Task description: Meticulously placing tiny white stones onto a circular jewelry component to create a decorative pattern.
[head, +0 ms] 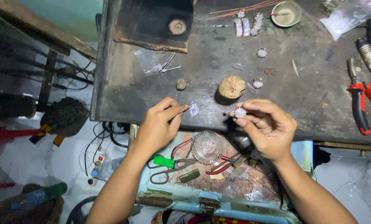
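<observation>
i'm pinching a small sparkly round piece [240, 112] in my right hand [265, 129], lifting it off the dark workbench [218, 54] to see it. my left hand [158, 126], fingers curled, is touching a second sparkly piece [194, 109] lying on the bench, steadying it beside the wooden stump [231, 87].

The left hand [158, 126] rested at the edge of the dark workbench [160, 89], its forefinger touching a small sparkling piece [193, 109]. The right hand [268, 128] pinched a round glittering ornament [240, 113] between its fingertips. A wooden stump [231, 87] stood just behind, red-handled pliers [359, 105] lay far right, and a clear glass dish [207, 146] sat below in an open drawer
</observation>
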